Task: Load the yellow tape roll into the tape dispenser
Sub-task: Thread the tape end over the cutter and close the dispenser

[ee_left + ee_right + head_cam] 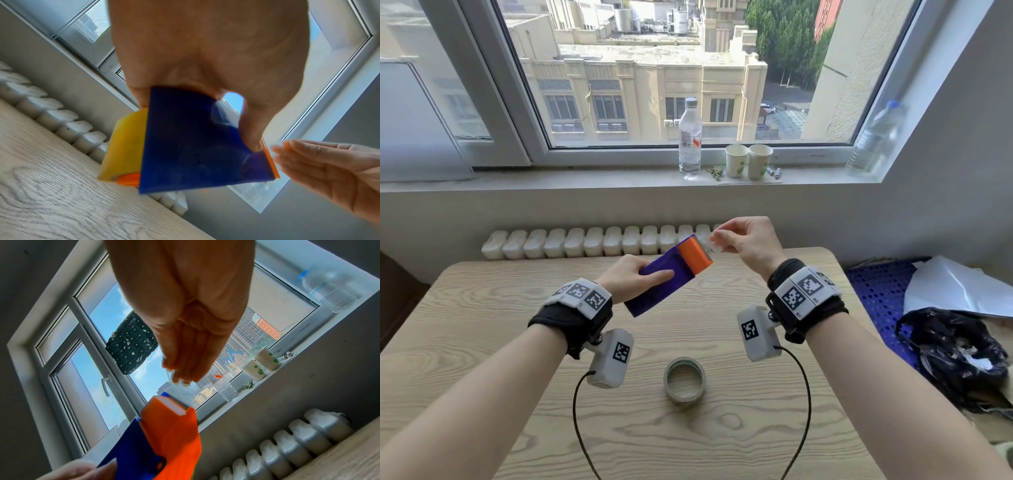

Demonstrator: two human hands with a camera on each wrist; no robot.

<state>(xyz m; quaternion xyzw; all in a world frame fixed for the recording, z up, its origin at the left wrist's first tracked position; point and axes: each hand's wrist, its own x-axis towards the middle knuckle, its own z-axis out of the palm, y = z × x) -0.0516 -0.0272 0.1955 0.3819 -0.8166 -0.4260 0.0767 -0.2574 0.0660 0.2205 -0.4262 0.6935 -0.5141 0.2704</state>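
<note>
My left hand (647, 275) grips a blue tape dispenser (664, 281) with an orange head, held tilted above the wooden table (482, 377). In the left wrist view a yellow tape roll (123, 146) sits in the dispenser (195, 146), sticking out of its side. My right hand (717, 236) is at the serrated cutter end and pinches the clear loose tape end (709, 245) between thumb and fingertips. The right wrist view shows the fingers (185, 366) just above the orange head (170, 431), with the strip (180, 390) stretched between them.
A second, greyish tape roll (685, 378) lies flat on the table near me. Behind the table runs a white radiator (585, 241). On the windowsill stand a water bottle (690, 140) and two paper cups (748, 161). A blue crate (876, 294) with a black bag (955, 356) is at the right.
</note>
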